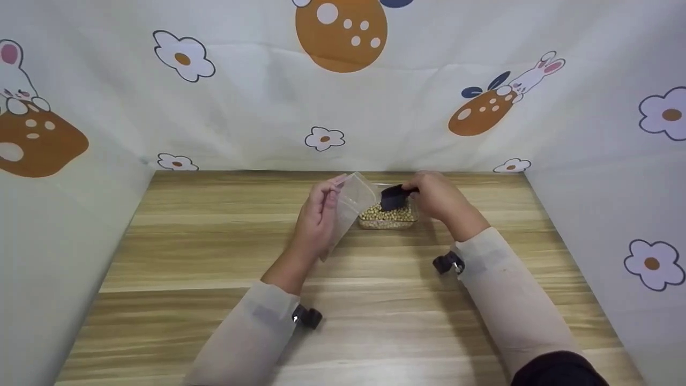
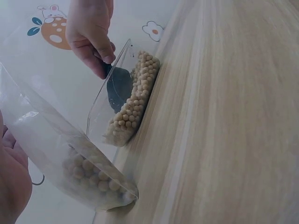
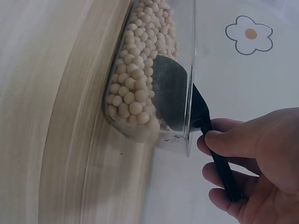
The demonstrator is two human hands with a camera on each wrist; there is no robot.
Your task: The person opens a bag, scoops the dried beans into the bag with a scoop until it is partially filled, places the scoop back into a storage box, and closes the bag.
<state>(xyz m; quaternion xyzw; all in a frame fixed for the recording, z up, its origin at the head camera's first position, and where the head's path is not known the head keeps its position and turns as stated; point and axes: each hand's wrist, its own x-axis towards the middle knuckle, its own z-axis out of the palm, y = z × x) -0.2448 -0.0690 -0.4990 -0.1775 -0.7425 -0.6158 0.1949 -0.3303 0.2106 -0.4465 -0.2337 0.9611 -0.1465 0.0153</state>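
A clear container (image 1: pixel 387 225) holds pale round soybeans (image 3: pixel 135 88) and stands near the back of the table. My right hand (image 1: pixel 440 201) grips the handle of a black scoop (image 3: pixel 173 93), whose blade is inside the container against the beans. To its left, my left hand (image 1: pixel 317 217) holds a clear plastic bag (image 1: pixel 351 206) by its upper part, with the mouth tilted toward the container. Some soybeans lie in the bottom of the bag (image 2: pixel 93 172), which appears to touch the table in the left wrist view. Part of the left hand is hidden behind the bag there.
The wood-grain table (image 1: pixel 225 268) meets a printed cloth backdrop (image 1: pixel 257 107) just behind the container. Cloth walls also flank the table on the left and right. A small black wrist device sits on each sleeved forearm.
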